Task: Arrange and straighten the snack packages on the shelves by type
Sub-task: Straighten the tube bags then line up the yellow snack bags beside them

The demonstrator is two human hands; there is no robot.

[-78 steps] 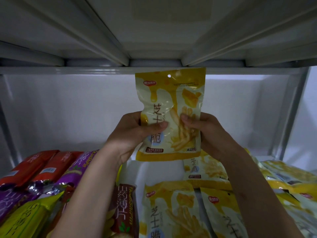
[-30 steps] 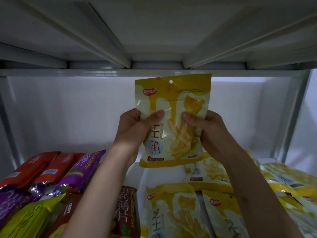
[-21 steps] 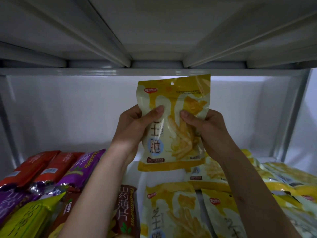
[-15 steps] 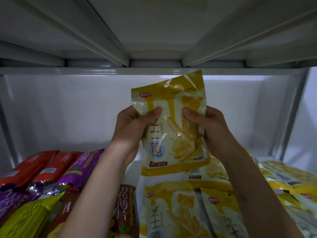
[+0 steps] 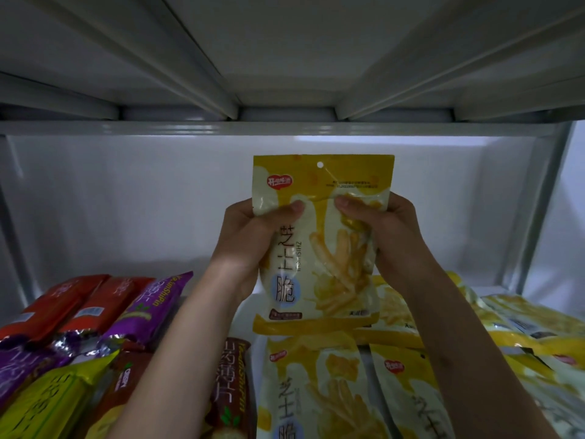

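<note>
A yellow and white snack bag (image 5: 319, 248) with fries pictured on it stands upright in the air above the shelf. My left hand (image 5: 250, 236) grips its left side, thumb across the front. On the bag's right side my right hand (image 5: 380, 229) grips it, thumb pressing the upper front. Several bags of the same yellow kind (image 5: 316, 391) lie flat below and to the right (image 5: 522, 327).
Long red packs (image 5: 63, 305), a purple pack (image 5: 152, 308), a yellow-green pack (image 5: 53, 403) and a brown pack (image 5: 231, 384) lie on the left half of the shelf. A white back wall (image 5: 126, 210) and the shelf above (image 5: 285, 128) close the space.
Both hands have slid up the bag, from its middle to near its top. The bag has come down a little and now hangs straight instead of tilted.
</note>
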